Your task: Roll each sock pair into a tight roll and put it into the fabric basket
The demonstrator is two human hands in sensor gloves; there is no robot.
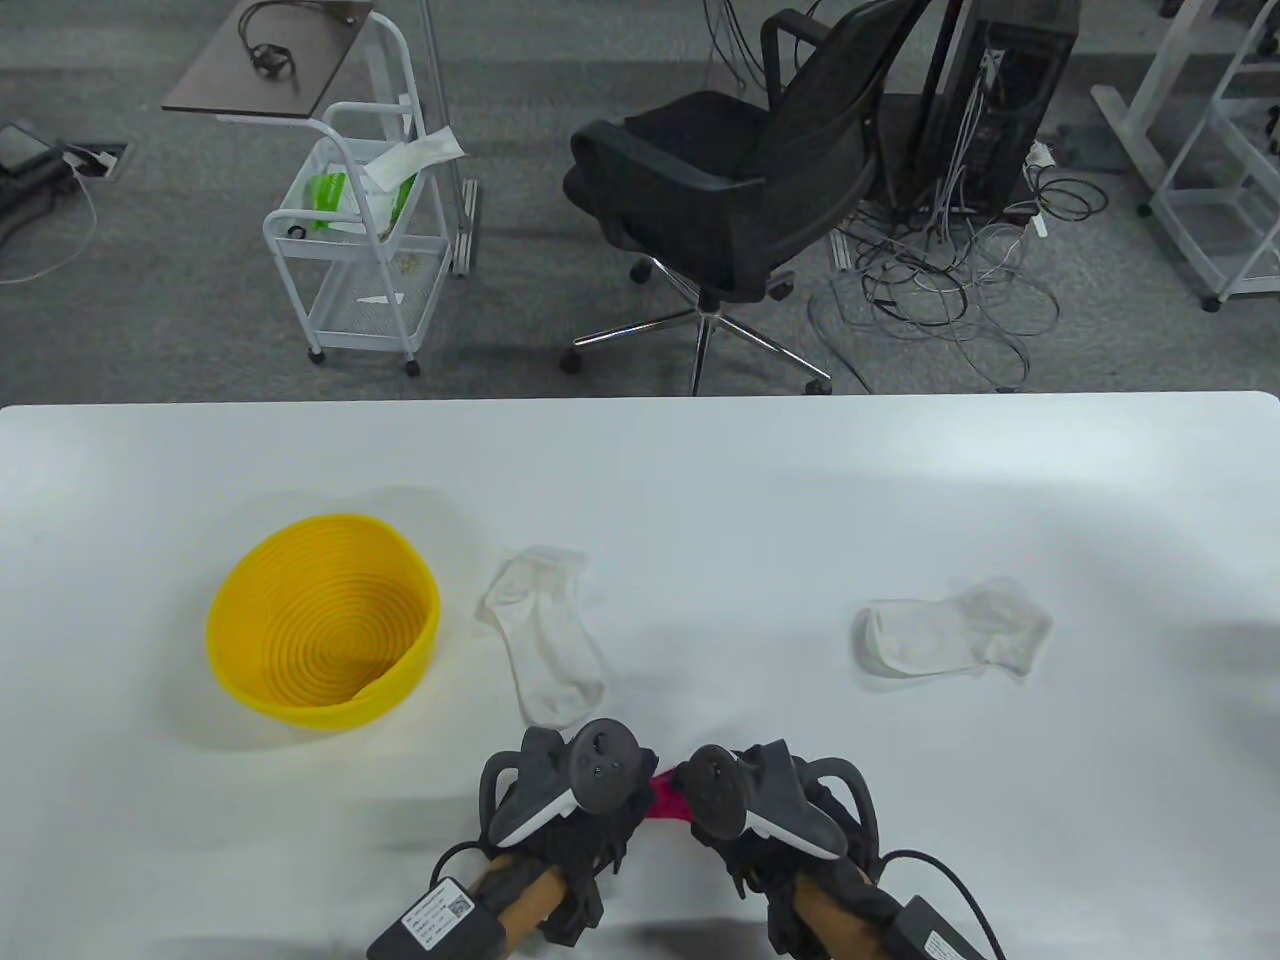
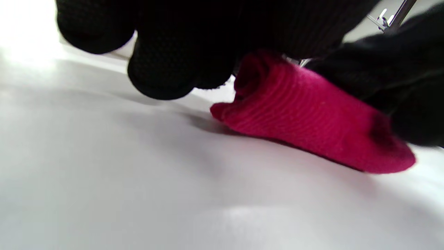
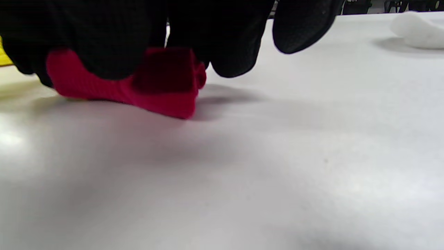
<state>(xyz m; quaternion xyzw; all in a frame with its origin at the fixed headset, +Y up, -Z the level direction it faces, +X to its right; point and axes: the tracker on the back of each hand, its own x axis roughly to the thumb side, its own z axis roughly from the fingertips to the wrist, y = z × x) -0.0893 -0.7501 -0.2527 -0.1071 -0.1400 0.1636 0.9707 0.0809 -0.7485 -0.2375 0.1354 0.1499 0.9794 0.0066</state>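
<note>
Both hands at the near table edge: my left hand [image 1: 570, 800] and right hand [image 1: 760, 805] curl their fingers over one red sock roll [image 2: 312, 121] lying between them; the wrist-cable tags' print is unreadable. Farther on the white table [image 1: 700, 480]: two white socks [image 1: 545, 635] [image 1: 950, 635], yellow basket [image 1: 325, 620]; beyond, black office chair [image 1: 740, 180], white cart [image 1: 365, 220].
</note>
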